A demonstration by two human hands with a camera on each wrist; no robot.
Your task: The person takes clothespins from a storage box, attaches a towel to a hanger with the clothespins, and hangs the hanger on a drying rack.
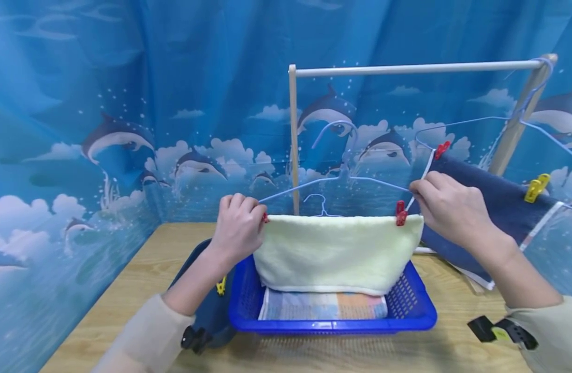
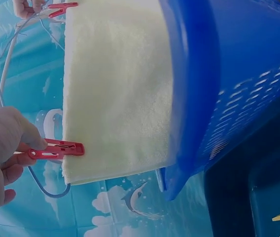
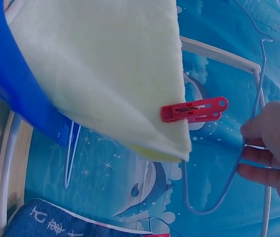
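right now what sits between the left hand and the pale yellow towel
A red clothespin: the left hand pinches one end, the other clips the pale yellow towel, seen in the left wrist view.

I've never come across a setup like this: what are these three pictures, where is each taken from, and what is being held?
There is no machine here: a person works with two bare hands. The widest picture comes from a camera worn on the head, looking forward and down; the other two come from cameras on the wrists, one per hand. On the wooden table are a blue basket with a patterned cloth in it, a dark tub, and a rack with a navy cloth hung on it. The left hand pinches a red clip on a pale yellow towel; the right hand holds the wire hanger carrying that towel.
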